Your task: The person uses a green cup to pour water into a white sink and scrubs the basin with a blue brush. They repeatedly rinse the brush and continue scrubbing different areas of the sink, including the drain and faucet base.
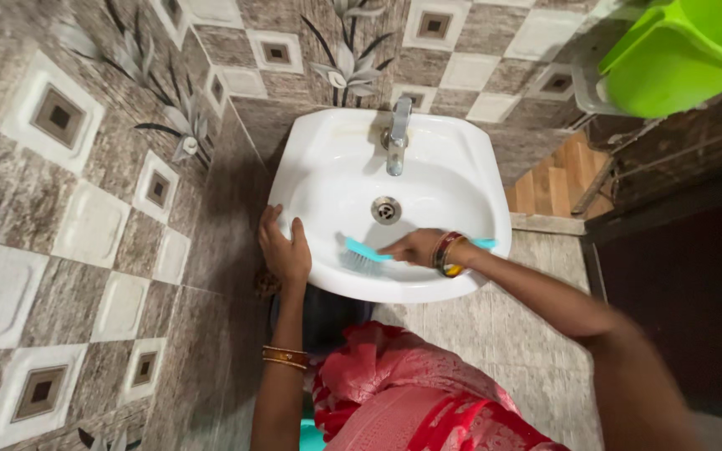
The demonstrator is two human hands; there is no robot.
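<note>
A white wall-mounted washbasin (319, 134) fills the middle of the head view, with a metal tap (397, 138) at the back and a round drain (386, 210) in the bowl. My right hand (415, 247) grips the handle of a turquoise scrub brush (359, 255). The bristles rest on the inner front-left wall of the bowl. Bangles sit on that wrist. My left hand (284, 250) lies flat over the basin's left front rim, fingers together, holding the edge.
Patterned brown and cream tiles (85, 209) cover the wall on the left and behind the basin. A green plastic bucket (678, 54) stands at the top right above wooden steps (553, 184). My red clothing (411, 392) is below the basin.
</note>
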